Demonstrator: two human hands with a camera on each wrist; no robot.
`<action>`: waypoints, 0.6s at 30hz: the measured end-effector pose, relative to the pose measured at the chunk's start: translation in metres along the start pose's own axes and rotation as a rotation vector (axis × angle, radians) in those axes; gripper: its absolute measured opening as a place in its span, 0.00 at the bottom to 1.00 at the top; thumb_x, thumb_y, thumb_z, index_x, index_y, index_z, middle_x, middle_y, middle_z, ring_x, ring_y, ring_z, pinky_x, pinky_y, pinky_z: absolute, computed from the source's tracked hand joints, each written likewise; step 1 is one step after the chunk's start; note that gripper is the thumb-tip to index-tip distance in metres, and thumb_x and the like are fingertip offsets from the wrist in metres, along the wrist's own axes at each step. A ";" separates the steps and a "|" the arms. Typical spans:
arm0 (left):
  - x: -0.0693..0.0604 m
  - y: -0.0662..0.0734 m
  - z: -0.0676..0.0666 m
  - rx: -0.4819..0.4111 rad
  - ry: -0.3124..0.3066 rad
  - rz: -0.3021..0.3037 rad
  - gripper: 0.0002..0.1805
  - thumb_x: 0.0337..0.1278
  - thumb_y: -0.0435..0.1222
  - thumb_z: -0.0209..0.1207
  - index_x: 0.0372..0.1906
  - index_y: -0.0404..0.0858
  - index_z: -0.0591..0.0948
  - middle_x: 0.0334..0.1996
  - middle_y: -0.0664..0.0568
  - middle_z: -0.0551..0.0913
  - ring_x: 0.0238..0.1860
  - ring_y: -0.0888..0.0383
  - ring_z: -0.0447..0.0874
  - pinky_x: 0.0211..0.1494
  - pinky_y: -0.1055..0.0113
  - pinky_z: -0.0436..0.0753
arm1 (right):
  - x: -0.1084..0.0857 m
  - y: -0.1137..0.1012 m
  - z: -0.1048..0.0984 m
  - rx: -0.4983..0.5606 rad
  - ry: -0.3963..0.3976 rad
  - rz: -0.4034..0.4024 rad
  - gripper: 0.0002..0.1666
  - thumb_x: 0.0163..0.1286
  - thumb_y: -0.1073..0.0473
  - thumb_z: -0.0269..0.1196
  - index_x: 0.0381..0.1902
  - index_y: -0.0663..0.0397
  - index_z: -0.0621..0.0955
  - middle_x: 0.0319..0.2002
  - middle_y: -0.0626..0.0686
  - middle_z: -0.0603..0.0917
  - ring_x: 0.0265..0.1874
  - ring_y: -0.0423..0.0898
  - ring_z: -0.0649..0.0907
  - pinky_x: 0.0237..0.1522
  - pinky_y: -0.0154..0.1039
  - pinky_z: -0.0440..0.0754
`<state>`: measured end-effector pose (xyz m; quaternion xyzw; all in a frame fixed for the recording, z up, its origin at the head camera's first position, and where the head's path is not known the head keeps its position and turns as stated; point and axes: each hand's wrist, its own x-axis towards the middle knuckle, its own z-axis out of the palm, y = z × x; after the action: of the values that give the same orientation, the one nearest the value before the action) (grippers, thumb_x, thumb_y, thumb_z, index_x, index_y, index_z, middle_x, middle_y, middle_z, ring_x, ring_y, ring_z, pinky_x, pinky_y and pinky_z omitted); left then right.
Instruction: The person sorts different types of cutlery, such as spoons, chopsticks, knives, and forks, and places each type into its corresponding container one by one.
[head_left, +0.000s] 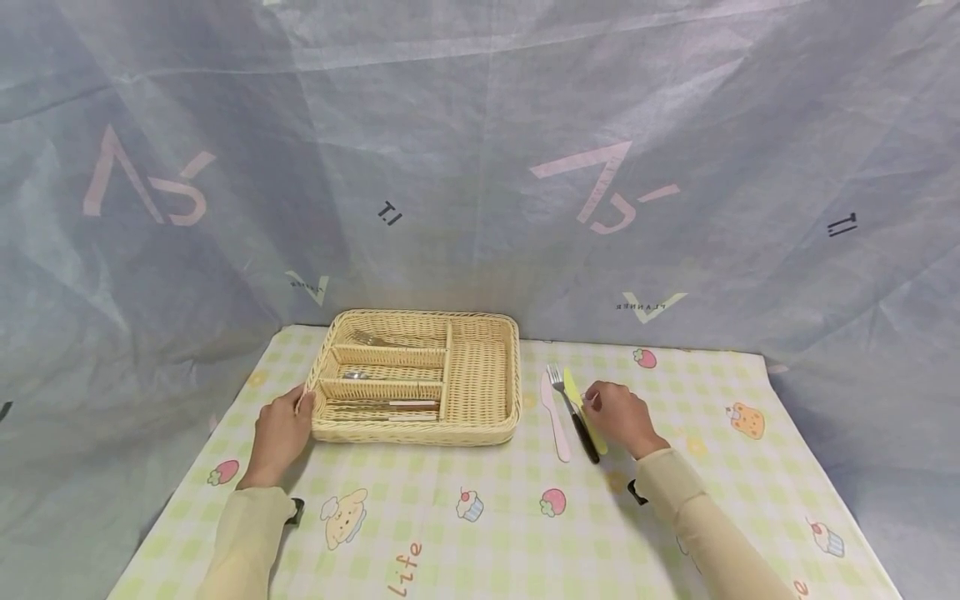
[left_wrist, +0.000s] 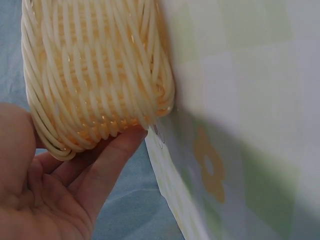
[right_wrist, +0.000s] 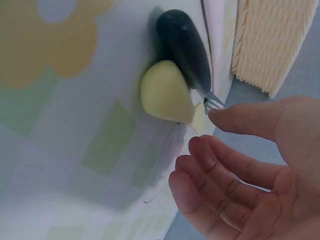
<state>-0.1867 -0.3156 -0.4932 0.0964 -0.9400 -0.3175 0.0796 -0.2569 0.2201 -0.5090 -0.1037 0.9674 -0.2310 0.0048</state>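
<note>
At the front left corner of the wicker cutlery basket [head_left: 420, 433], my left hand [head_left: 281, 433] grips its end. The left wrist view has the fingers against the woven wall [left_wrist: 100, 75] and the thumb partly hidden behind the rim. My right hand [head_left: 618, 417] hovers beside a yellow knife [head_left: 572, 387], thumb and curved fingers apart, with nothing clearly between them. Left of that knife lie a black-handled fork [head_left: 583, 437] and a pink knife [head_left: 555, 421]. In the right wrist view, the yellow handle [right_wrist: 165, 92] and black handle [right_wrist: 185, 45] are close to the fingertips.
Inside the basket, a fork [head_left: 367, 338], a spoon [head_left: 356, 375] and pale-handled cutlery [head_left: 412, 403] lie in separate left compartments. A checked, printed cloth [head_left: 510, 542] covers the table. Behind it hangs a grey-blue fabric curtain [head_left: 465, 208].
</note>
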 end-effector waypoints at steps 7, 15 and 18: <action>0.000 0.000 0.001 -0.002 0.008 0.005 0.28 0.89 0.42 0.45 0.77 0.27 0.71 0.63 0.25 0.80 0.64 0.22 0.77 0.63 0.27 0.75 | 0.001 0.006 0.009 0.012 -0.052 0.026 0.12 0.70 0.60 0.73 0.46 0.63 0.88 0.33 0.52 0.88 0.28 0.46 0.85 0.31 0.47 0.84; 0.001 0.001 0.000 0.003 0.004 -0.003 0.28 0.89 0.43 0.44 0.77 0.27 0.71 0.64 0.25 0.79 0.65 0.22 0.76 0.64 0.27 0.75 | 0.000 0.006 0.012 0.011 -0.049 0.037 0.10 0.69 0.60 0.73 0.42 0.61 0.86 0.31 0.51 0.86 0.25 0.45 0.81 0.30 0.46 0.81; 0.001 0.001 0.000 0.001 0.002 0.000 0.29 0.89 0.43 0.44 0.77 0.26 0.71 0.64 0.23 0.79 0.63 0.21 0.77 0.62 0.27 0.76 | -0.001 0.005 0.011 0.008 -0.053 0.047 0.08 0.69 0.60 0.73 0.39 0.59 0.84 0.29 0.50 0.84 0.23 0.45 0.79 0.29 0.45 0.79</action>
<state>-0.1876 -0.3150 -0.4923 0.0967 -0.9400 -0.3172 0.0808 -0.2566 0.2195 -0.5204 -0.0871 0.9681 -0.2320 0.0361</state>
